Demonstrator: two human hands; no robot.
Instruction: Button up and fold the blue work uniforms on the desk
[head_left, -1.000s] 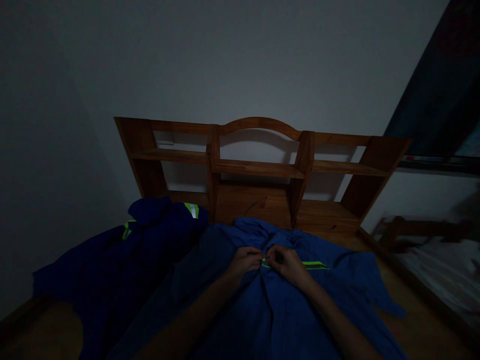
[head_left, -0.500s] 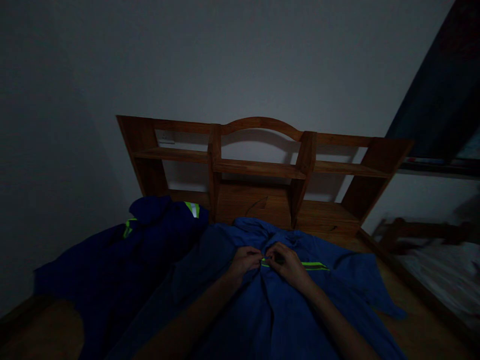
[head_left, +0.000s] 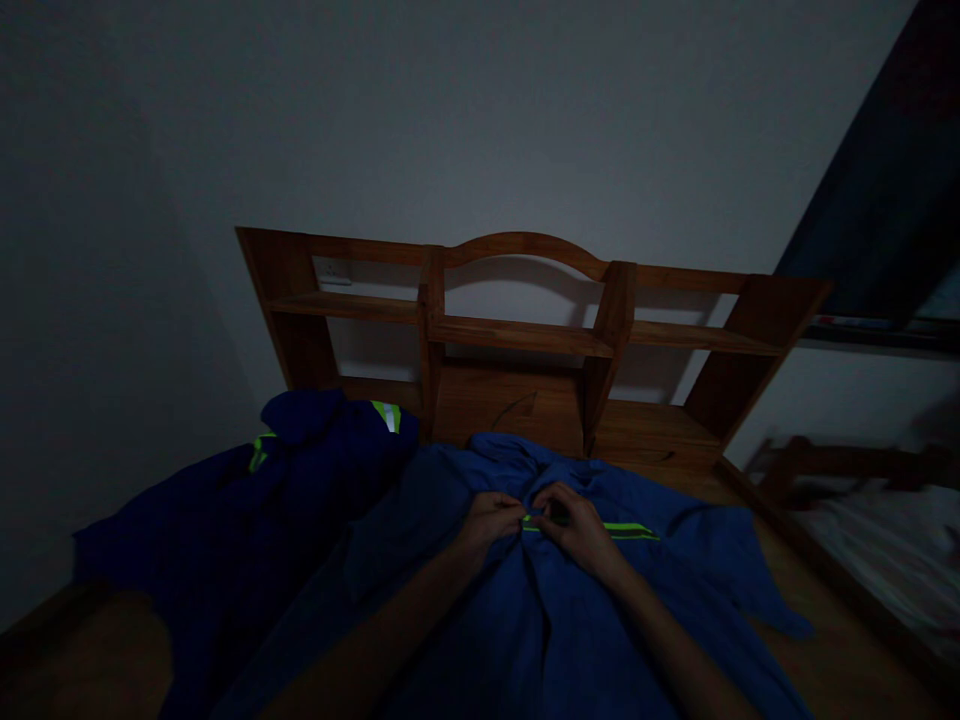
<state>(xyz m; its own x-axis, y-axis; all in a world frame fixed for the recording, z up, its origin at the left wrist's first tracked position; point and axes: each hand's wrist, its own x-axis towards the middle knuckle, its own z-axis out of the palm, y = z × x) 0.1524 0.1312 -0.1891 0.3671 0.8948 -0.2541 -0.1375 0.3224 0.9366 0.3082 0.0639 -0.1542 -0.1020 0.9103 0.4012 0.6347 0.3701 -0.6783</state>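
A blue work jacket [head_left: 585, 620] with a yellow-green reflective stripe lies spread out before me, its collar toward the shelf. My left hand [head_left: 491, 520] pinches the jacket's front edge beside the stripe. Just to the right, my right hand [head_left: 571, 520] has thumb and fingers curled together on the same front opening, close to the left fingertips. Whatever small part sits between the fingertips is too dark to make out. To the left lies a darker blue garment [head_left: 300, 500] in a heap, with reflective bands.
Behind the clothes a wooden shelf unit [head_left: 521, 337] stands against the pale wall. A wall socket [head_left: 335, 273] shows through its left opening. On the right are a wooden board edge [head_left: 832, 560], pale bedding [head_left: 892, 560] and a dark curtain [head_left: 870, 200]. The light is dim.
Both hands stay at the same spot on the jacket front. The right fingers have shifted very slightly; the view has moved a little.
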